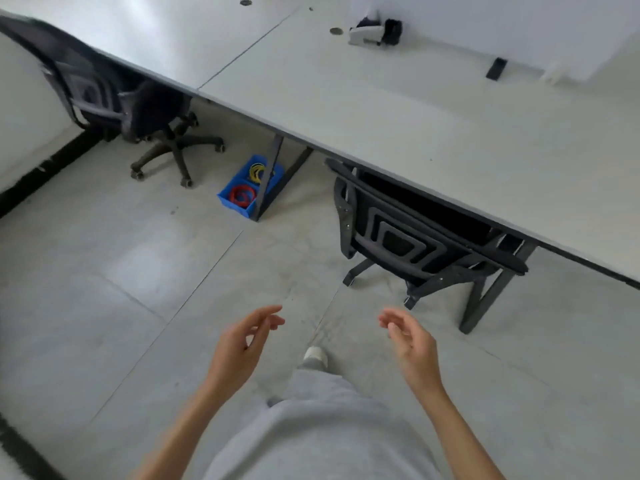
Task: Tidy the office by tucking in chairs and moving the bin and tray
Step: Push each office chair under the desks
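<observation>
A black mesh office chair (408, 233) stands tucked under the long white desk (415, 109), its backrest against the desk edge. A second black chair (114, 98) sits at the left, its seat partly under the desk and its wheeled base out on the floor. A blue tray (228, 200) holding red and yellow coils rests on the floor by a desk leg between the chairs. My left hand (239, 348) and my right hand (412, 348) hover over the floor in front of me, fingers apart, holding nothing.
A dark desk leg (268, 178) stands beside the tray, another at the right (485, 299). A small white and black device (374, 32) lies on the desk near a white partition (502, 26). A black skirting (45, 168) lines the left wall.
</observation>
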Tool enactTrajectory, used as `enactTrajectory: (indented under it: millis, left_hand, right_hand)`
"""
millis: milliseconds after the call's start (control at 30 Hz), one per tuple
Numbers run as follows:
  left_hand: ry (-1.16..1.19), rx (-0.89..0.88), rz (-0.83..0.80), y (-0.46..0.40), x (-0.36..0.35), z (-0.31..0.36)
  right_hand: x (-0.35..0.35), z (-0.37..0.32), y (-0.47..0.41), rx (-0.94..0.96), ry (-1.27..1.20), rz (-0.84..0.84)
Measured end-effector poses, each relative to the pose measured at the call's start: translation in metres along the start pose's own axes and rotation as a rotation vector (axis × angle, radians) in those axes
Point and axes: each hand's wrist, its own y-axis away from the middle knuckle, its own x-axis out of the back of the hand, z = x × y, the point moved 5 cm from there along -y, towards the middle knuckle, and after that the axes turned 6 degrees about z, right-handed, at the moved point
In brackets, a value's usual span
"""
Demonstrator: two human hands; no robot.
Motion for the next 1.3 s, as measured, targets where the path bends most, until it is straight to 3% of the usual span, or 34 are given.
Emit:
enactTrajectory:
  millis: [233,300,400,500,600,767,867,1133,1300]
  left_hand:
    - [-0.367,-0.54,-0.202,-0.155,-0.037,0.103]
    - [-0.499,-0.651,-0.278,-0.195,-0.061,0.12]
    - [-0.82,-0.717,-0.41,-0.251,-0.1,0.12]
    - [-1.014,-0.662,-0.502,-0.28,-0.118,0.101]
    - [-1.014,-0.699,-0.45,-0.284,-0.12,0.09]
    - [-1.015,-0.865,-0.332,-0.282,-0.114,0.085]
    - [-1.039,-0.932,-0.345,-0.276,-0.108,0.077]
    - [-1.042,-0.899,-0.314,-0.25,-0.086,0.055]
    - [-1.043,-0.925,-0.302,-0.251,-0.077,0.05]
  right_hand:
    - [0.057,-0.086,-0.086,0.453,0.529,0.403]
    - [0.061,-0.084,-0.112,0.417,0.742,0.327]
    - [0.058,-0.059,-0.145,0.168,0.921,0.152]
    - [0.048,-0.034,-0.152,0.153,0.979,0.194]
    - [0.039,-0.029,-0.153,0.169,0.969,0.278]
    - [0.034,-0.033,-0.165,0.074,1.005,0.236]
    - [0.03,-0.035,-0.169,0.032,1.071,0.248]
    - [0.016,-0.026,-0.152,0.115,1.074,0.406]
    - [0.005,-0.024,-0.142,0.111,1.088,0.383]
